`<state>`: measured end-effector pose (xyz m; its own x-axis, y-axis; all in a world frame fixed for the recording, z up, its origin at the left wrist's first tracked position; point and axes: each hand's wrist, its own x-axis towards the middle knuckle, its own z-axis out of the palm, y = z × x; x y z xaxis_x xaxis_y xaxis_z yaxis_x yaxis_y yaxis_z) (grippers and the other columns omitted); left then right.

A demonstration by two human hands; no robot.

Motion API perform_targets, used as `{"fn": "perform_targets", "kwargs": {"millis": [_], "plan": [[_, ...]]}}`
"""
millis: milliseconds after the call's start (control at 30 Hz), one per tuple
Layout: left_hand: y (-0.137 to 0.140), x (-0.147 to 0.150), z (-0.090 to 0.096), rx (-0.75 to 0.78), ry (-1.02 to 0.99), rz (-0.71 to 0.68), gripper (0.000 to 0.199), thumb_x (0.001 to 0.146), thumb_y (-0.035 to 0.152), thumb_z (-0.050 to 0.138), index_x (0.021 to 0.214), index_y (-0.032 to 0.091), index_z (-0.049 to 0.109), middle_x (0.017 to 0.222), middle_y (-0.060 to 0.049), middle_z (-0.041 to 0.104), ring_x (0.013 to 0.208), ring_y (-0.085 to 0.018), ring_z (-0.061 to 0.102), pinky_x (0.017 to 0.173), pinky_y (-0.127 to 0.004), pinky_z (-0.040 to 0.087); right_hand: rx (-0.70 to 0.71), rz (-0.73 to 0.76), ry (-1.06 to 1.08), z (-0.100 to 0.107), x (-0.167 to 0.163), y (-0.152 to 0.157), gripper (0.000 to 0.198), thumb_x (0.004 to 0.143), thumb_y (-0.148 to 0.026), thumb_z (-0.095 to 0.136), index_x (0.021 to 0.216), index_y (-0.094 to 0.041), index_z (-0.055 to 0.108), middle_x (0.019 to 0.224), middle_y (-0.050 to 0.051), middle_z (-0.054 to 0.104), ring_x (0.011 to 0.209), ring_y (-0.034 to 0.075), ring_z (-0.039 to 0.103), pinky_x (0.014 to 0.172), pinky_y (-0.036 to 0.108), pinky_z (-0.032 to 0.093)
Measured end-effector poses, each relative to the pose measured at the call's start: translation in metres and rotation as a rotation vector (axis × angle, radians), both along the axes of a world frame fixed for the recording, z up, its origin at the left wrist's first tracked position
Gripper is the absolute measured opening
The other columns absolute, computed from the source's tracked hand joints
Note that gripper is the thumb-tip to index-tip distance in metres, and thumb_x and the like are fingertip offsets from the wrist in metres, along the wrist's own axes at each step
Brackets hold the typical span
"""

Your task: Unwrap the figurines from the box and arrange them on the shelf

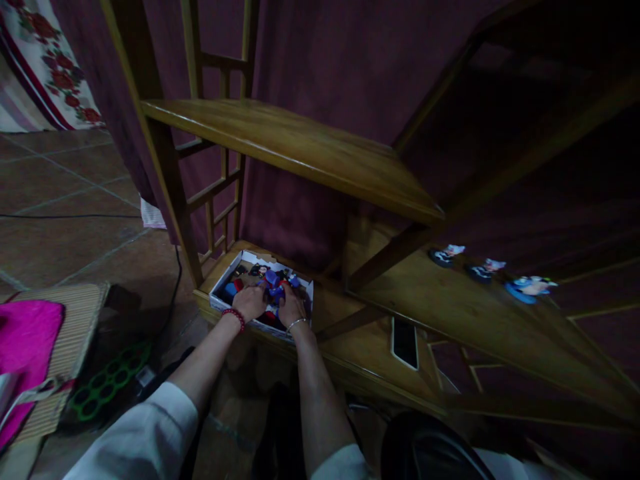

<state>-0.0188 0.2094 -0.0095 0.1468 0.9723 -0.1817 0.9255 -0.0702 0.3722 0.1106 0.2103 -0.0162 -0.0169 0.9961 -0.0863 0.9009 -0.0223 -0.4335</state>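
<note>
A shallow white cardboard box stands on the lowest shelf and holds several small toy figures in blue, red and black. Both my hands reach into it. My left hand, with a red bead bracelet at the wrist, has its fingers closed at the left side of a blue-and-purple toy figure. From the other side my right hand, wearing a thin bracelet, grips the same figure near a red part. The fingertips are small and dim, and the figure's lower part is partly hidden.
Three small figurines stand on the higher shelf at the right. A phone lies on the lower shelf. Above the box juts a wooden shelf board. To the left are a pink cloth and a green tray with round holes.
</note>
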Motion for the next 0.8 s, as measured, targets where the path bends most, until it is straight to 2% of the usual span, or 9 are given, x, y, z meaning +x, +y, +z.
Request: {"fn": "perform_targets", "kwargs": {"millis": [100, 233, 433, 567, 667, 800], "plan": [[0.009, 0.000, 0.001, -0.050, -0.065, -0.007, 0.045, 0.082, 0.021, 0.038, 0.126, 0.017, 0.046, 0.104, -0.014, 0.065, 0.099, -0.023, 0.060, 0.083, -0.033, 0.045, -0.078, 0.026, -0.032, 0.004, 0.000, 0.006, 0.052, 0.077, -0.007, 0.045, 0.128, -0.020, 0.045, 0.115, 0.008, 0.061, 0.106, 0.019, 0.057, 0.090, 0.026, 0.043], [0.015, -0.001, 0.002, -0.083, -0.157, -0.010, 0.045, 0.081, 0.017, 0.037, 0.125, 0.016, 0.049, 0.109, -0.013, 0.064, 0.105, -0.022, 0.057, 0.086, -0.031, 0.042, -0.111, 0.055, -0.032, 0.007, -0.003, 0.012, 0.052, 0.074, -0.004, 0.047, 0.123, -0.021, 0.050, 0.114, 0.006, 0.062, 0.106, 0.018, 0.057, 0.091, 0.026, 0.042], [0.020, -0.008, -0.003, -0.070, -0.236, -0.002, 0.046, 0.080, 0.015, 0.039, 0.124, 0.016, 0.050, 0.115, -0.011, 0.061, 0.110, -0.020, 0.053, 0.091, -0.029, 0.040, -0.104, 0.037, 0.072, 0.001, -0.001, 0.018, 0.033, 0.079, -0.010, 0.045, 0.106, -0.024, 0.058, 0.104, 0.001, 0.066, 0.098, 0.014, 0.060, 0.088, 0.023, 0.043], [0.022, -0.016, -0.009, -0.102, -0.337, 0.029, 0.045, 0.078, 0.015, 0.041, 0.121, 0.015, 0.054, 0.092, -0.007, 0.067, 0.089, -0.017, 0.060, 0.079, -0.025, 0.045, -0.093, 0.041, 0.184, -0.005, 0.003, 0.020, 0.023, 0.078, -0.011, 0.048, 0.093, -0.022, 0.061, 0.099, -0.001, 0.067, 0.092, 0.012, 0.061, 0.088, 0.022, 0.044], [0.023, -0.020, -0.013, -0.136, -0.439, 0.031, 0.044, 0.075, 0.014, 0.043, 0.118, 0.014, 0.055, 0.076, -0.003, 0.065, 0.071, -0.013, 0.059, 0.068, -0.023, 0.046, -0.096, 0.061, 0.302, -0.010, 0.002, 0.022, 0.021, 0.077, -0.011, 0.049, 0.089, -0.020, 0.063, 0.094, 0.000, 0.068, 0.088, 0.011, 0.063, 0.084, 0.022, 0.047], [0.023, -0.021, -0.014, -0.124, -0.487, -0.014, 0.043, 0.068, 0.010, 0.047, 0.108, 0.015, 0.060, 0.069, 0.000, 0.063, 0.065, -0.011, 0.056, 0.063, -0.020, 0.045, -0.111, 0.077, 0.478, -0.015, -0.003, 0.023, 0.025, 0.076, -0.008, 0.048, 0.095, -0.018, 0.063, 0.098, 0.002, 0.068, 0.090, 0.011, 0.063, 0.082, 0.022, 0.049]]}}
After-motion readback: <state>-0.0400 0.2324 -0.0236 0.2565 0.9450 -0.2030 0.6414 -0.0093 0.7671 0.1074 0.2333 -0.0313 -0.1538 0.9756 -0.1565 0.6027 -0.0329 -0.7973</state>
